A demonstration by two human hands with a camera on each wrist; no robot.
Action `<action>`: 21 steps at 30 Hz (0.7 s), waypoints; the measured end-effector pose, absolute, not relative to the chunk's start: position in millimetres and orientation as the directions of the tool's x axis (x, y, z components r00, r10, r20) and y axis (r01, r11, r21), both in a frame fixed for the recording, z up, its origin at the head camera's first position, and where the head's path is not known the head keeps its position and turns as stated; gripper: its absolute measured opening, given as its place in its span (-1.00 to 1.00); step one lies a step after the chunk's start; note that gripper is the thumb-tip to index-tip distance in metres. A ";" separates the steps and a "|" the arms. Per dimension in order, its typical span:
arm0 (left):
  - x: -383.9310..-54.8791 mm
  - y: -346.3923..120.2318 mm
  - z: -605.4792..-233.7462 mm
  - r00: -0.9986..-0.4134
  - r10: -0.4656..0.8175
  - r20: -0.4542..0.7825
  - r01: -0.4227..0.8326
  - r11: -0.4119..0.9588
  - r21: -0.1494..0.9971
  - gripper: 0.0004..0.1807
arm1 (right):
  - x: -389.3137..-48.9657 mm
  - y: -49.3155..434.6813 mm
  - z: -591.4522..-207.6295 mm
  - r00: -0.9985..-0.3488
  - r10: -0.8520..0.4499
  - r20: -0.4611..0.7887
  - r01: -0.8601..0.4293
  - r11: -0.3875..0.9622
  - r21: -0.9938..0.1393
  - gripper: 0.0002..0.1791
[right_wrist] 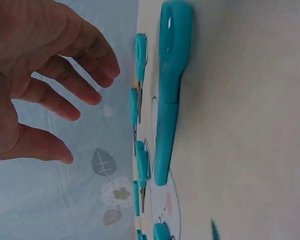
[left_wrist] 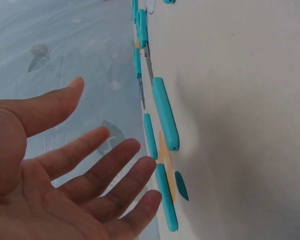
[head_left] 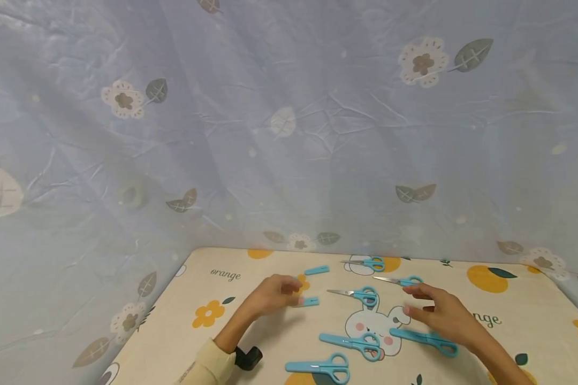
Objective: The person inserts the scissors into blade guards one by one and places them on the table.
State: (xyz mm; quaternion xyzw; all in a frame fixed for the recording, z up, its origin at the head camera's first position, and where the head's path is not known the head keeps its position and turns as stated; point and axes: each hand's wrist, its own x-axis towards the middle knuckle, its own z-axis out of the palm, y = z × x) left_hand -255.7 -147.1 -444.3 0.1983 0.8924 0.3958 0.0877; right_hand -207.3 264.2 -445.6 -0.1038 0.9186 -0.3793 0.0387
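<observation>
Tablecloth — scissors near right fingers.

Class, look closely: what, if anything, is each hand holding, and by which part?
Nothing is held: the left hand and the right hand are both empty.

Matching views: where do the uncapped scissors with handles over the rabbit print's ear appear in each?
Head: uncapped scissors right of centre, lower half.
Left wrist: uncapped scissors near top middle, blade running down towards a loose cap.
Right wrist: uncapped scissors lower middle, left of the large capped scissors.
Shared landmark: leaf-print sheet, top in head, left in both wrist views.
</observation>
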 end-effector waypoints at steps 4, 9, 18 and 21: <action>-257.8 -143.1 -441.6 -0.904 0.427 0.005 0.299 0.625 0.721 -0.53 | -210.2 259.5 -444.6 -0.966 -0.259 0.019 -0.196 0.679 -0.707 -0.34; -259.4 -138.2 -438.6 -0.903 0.430 0.013 0.307 0.624 0.718 -0.53 | -213.1 250.8 -444.1 -0.955 -0.289 0.060 -0.248 0.674 -0.696 -0.33; -259.4 -127.3 -439.7 -0.918 0.397 0.001 0.265 0.610 0.747 -0.51 | -221.5 238.1 -446.1 -0.948 -0.312 0.065 -0.265 0.658 -0.705 -0.28; -260.8 -122.9 -440.2 -0.921 0.388 0.000 0.261 0.619 0.740 -0.50 | -225.9 233.4 -446.3 -0.947 -0.314 0.067 -0.268 0.657 -0.705 -0.27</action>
